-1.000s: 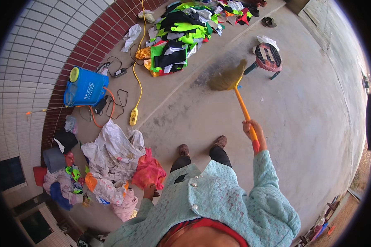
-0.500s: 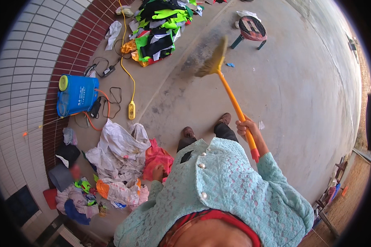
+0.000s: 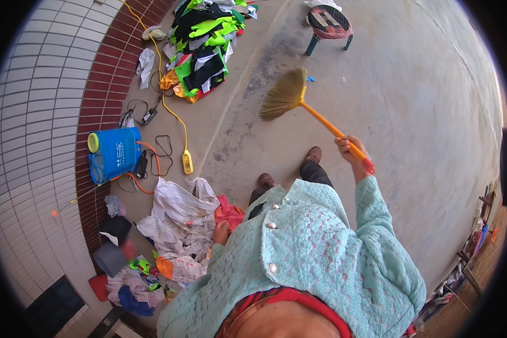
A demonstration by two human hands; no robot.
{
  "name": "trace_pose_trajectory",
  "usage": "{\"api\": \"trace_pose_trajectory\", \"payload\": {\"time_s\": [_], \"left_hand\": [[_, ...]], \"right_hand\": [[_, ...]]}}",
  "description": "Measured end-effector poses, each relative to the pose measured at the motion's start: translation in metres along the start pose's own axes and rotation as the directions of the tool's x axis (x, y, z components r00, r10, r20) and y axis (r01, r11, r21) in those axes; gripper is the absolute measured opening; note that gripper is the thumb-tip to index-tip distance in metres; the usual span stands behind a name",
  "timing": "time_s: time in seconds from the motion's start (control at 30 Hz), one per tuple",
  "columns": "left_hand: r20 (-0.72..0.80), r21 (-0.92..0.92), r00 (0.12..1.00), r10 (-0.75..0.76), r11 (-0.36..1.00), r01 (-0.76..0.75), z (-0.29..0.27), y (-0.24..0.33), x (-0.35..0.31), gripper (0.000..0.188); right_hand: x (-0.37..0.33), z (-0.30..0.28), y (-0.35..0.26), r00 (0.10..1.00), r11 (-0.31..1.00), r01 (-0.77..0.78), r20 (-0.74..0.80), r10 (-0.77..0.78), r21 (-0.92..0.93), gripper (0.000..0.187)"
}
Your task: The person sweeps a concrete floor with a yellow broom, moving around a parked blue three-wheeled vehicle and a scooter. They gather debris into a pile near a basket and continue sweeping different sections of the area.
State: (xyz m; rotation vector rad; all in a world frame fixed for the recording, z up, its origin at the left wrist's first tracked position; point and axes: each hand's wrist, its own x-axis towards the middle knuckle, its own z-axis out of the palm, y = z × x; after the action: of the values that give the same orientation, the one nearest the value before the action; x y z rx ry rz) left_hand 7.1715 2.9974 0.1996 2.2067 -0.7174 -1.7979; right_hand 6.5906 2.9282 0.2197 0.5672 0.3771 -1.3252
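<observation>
My right hand (image 3: 352,151) is closed around the orange handle of a broom (image 3: 324,118), near the red cap at the handle's end. The broom's wide fan of straw-coloured bristles points to the far left, over the concrete floor in front of my shoes (image 3: 312,155). Low at my left side is my left hand (image 3: 222,232), its fingers curled in with nothing visible in them. Behind that hand lie a red cloth (image 3: 229,212) and a crumpled white sheet or sack (image 3: 180,205).
A heap of green, black and white cloth scraps (image 3: 205,48) lies far left. Near the tiled wall stand a blue tank sprayer (image 3: 116,152) and a yellow power strip (image 3: 187,162) with cords. A round-topped stool (image 3: 329,23) stands ahead; more cloths (image 3: 132,287) lie at lower left.
The broom has swung, its handle now lying flatter across the view, and my right hand is farther forward. My left hand shows more fully. The whole view has shifted slightly.
</observation>
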Motion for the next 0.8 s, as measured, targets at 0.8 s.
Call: {"api": "trace_pose_trajectory", "payload": {"time_s": [0.8], "left_hand": [[0.109, 0.178, 0.983, 0.151, 0.970, -0.169, 0.099, 0.153, 0.003, 0.033]], "right_hand": [[-0.122, -0.005, 0.031, 0.957, 0.974, 0.054, -0.265, -0.113, -0.220, 0.039]]}}
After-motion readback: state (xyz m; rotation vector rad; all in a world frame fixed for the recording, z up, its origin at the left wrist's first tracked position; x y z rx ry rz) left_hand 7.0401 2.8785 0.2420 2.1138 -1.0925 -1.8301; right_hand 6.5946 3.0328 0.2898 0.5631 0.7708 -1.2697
